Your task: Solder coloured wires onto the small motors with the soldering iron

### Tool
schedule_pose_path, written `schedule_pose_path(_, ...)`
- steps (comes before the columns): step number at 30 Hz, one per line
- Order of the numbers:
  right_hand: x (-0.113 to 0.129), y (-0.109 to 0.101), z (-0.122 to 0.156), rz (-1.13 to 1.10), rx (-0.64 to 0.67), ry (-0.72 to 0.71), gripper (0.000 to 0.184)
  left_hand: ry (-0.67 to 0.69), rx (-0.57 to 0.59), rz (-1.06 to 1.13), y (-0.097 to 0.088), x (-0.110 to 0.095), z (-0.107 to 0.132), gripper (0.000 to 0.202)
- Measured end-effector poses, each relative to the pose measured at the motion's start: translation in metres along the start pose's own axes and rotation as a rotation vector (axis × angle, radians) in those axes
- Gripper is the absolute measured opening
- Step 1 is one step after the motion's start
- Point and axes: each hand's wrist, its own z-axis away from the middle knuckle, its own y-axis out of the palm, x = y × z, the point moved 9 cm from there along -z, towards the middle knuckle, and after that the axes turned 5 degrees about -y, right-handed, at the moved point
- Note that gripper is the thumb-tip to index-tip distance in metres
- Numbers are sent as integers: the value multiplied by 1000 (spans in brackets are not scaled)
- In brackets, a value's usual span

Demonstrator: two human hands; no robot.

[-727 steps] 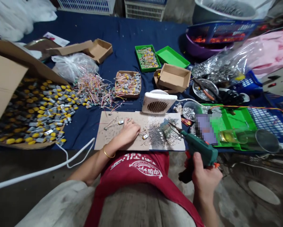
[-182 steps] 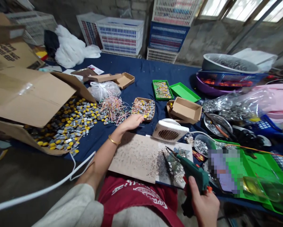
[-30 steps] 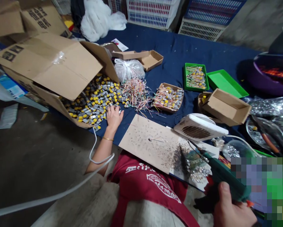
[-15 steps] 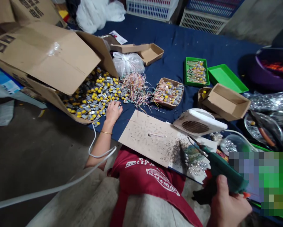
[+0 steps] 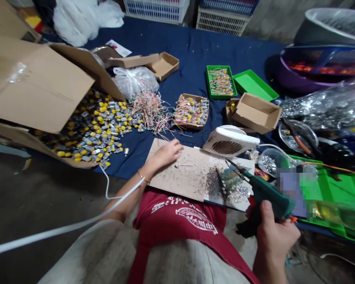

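Nearest to me is the maroon apron (image 5: 177, 221) with white print, and a white cord (image 5: 59, 232) runs up across the left forearm toward the work. I see the right hand (image 5: 275, 232) low at the table's (image 5: 192, 43) near edge, fingers clamped around the grip of a green soldering gun (image 5: 267, 195). Its thin tip (image 5: 229, 162) points up and left over a dark heap of solder dross (image 5: 214, 183) on a white-and-cardboard work sheet (image 5: 183, 177). The left hand (image 5: 165, 154) lies palm down on that sheet, fingers (image 5: 177, 145) spread a little and clamped on nothing I can make out, just beside a short twist of wire (image 5: 181, 165). Beyond the sheet stands a small white fan (image 5: 229, 142), between the gun tip and a cardboard box (image 5: 256, 112). To the right, a clear bowl of silvery scraps (image 5: 270, 162) sits by a pixelated patch (image 5: 292, 185) that hides part of a green tray (image 5: 331, 185). Left of the hand, small yellow-capped motors (image 5: 97, 126) spill from a cardboard carton (image 5: 38, 83), next to a tangle of colored wires (image 5: 150, 112). Farther on lie a cardboard tray of wired motors (image 5: 191, 111), a green tray of the same (image 5: 220, 81), and stacked plastic crates (image 5: 156, 10).
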Motion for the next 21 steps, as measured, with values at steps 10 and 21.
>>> schedule_pose_path(10,-9,-9,5,-58,-50,137,61,290,301,-17,51,-51,-22,9)
schedule_pose_path(21,-16,4,2,-164,33,158,62,288,301,-31,50,-61,-10,89)
